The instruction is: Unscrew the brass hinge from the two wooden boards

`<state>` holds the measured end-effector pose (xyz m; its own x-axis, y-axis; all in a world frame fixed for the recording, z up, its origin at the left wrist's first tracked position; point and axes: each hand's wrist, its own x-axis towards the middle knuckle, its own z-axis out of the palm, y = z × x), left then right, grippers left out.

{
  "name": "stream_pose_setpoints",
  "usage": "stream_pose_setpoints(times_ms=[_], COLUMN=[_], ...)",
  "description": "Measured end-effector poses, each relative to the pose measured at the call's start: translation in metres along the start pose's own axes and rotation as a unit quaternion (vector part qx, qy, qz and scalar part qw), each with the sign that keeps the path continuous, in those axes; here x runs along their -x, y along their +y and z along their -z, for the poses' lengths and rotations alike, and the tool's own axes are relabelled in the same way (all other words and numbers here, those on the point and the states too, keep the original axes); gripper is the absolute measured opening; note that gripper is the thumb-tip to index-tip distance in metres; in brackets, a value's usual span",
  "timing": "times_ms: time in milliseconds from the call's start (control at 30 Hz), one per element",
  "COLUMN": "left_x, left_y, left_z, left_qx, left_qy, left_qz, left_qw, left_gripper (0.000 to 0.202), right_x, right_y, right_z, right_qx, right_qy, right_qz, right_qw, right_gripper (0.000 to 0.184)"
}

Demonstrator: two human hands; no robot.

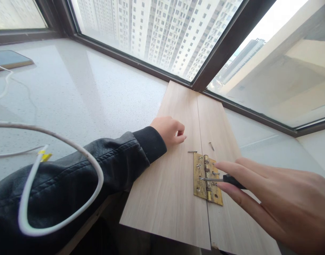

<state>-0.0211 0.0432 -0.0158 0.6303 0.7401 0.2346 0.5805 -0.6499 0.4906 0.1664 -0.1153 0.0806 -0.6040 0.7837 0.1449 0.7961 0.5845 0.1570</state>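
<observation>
My right hand (271,198) grips a screwdriver (230,180) by its black handle. Its metal shaft lies across a brass hinge (201,191), with the tip at a screw (201,179) in the left leaf. Several screws stick up from holes in both leaves. The hinge spans the seam between two pale wooden boards (162,198). My left hand (169,130) rests on the left board with its fingers curled in and nothing visible in them. One loose screw (192,151) lies by the hinge's top corner; another screw (211,146) lies on the right board.
Beneath the boards is a white speckled sill (111,88), running along dark window frames (141,65). A white cable (58,136) loops in front of my left sleeve (111,159). Toward the far left lies a flat phone-like device (10,58). The boards' near edge overhangs a dark space.
</observation>
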Motion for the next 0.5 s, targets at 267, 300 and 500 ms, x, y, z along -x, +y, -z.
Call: stream_pose_setpoints(times_ms=[267,300,500], left_x=[0.001,0.001,0.001], left_y=[0.001,0.001,0.000], left_z=[0.000,-0.001,-0.001], left_qx=[0.002,0.003,0.007], left_qy=[0.005,0.005,0.005], left_qz=[0.001,0.002,-0.001], left_qw=[1.000,1.000,1.000], left_gripper=[0.023,0.024,0.024], right_x=[0.004,0.005,0.006], right_y=[-0.011,-0.012,-0.008], right_z=[-0.005,-0.005,0.001], right_qx=[-0.043,-0.047,-0.056], right_qy=[0.011,0.011,-0.050], right_qz=[-0.012,-0.012,-0.002], right_qw=[0.999,0.999,0.997], right_gripper=[0.035,0.035,0.028])
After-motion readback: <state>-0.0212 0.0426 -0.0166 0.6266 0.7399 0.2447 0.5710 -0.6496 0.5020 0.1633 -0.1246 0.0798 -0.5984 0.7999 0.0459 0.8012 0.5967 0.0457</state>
